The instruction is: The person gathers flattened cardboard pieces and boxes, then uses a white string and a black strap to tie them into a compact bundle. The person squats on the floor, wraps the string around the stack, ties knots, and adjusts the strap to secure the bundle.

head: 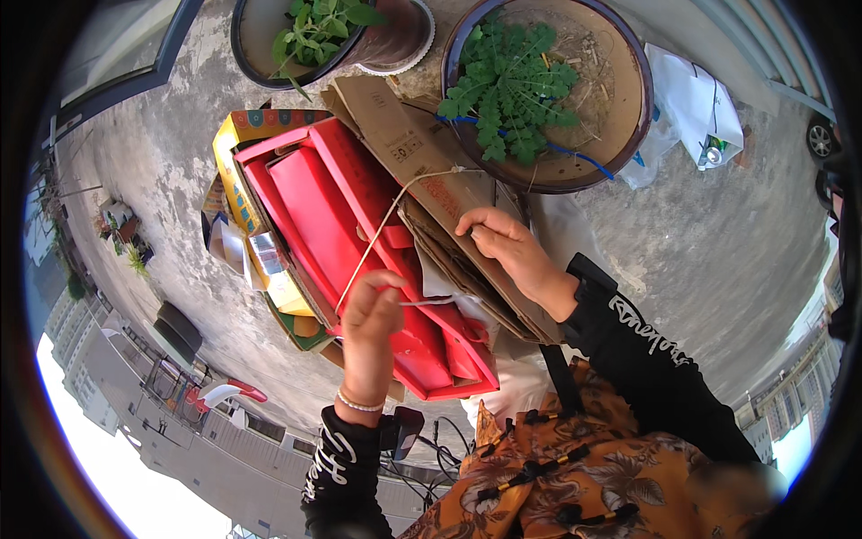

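A bundle of flattened cardboard stands before me, with red boxes [323, 195] in the middle, brown corrugated cardboard [431, 168] on the right and a yellow printed carton [237, 182] on the left. Pale string [384, 226] crosses the red boxes from a knot near the brown cardboard's upper part. My left hand [372, 310] pinches this string above the red box, and a loose whitish end sticks out to its right. Over the brown cardboard is my right hand [508, 246], its fingers curled; whether anything thin lies between them is hidden.
A large glazed pot [636, 128] with a leafy plant stands just beyond the bundle. Beside it are another potted plant [323, 34] and a white bag [693, 101] with a can at its mouth. Black cables [438, 451] show near my left forearm. The concrete floor [673, 236] is worn.
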Demonstrator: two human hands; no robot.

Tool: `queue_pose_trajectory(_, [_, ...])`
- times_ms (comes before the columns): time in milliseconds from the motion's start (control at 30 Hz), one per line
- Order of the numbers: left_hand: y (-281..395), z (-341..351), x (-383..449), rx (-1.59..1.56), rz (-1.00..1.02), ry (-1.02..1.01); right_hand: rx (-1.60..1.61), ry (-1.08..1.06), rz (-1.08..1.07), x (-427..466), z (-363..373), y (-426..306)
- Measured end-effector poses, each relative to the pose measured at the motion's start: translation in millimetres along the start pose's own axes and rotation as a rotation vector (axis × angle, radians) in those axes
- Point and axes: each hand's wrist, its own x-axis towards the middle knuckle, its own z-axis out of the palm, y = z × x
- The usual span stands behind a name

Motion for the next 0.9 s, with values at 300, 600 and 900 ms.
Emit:
queue_pose_trajectory(300, [2, -51, -17, 0.134, -0.016, 0.034, 0.172, 0.032, -0.048, 1, 2, 8])
queue_pose_trajectory(600, [11, -77, -15, 0.799, 0.208, -0.033, 0.178, -0.003, -0.004, 2, -1, 14])
queue_pose_trajectory(900, [59, -46, -40, -0.233, 0.341, 0.015, -0.092, 0.253, -0.075, -1, 20, 24])
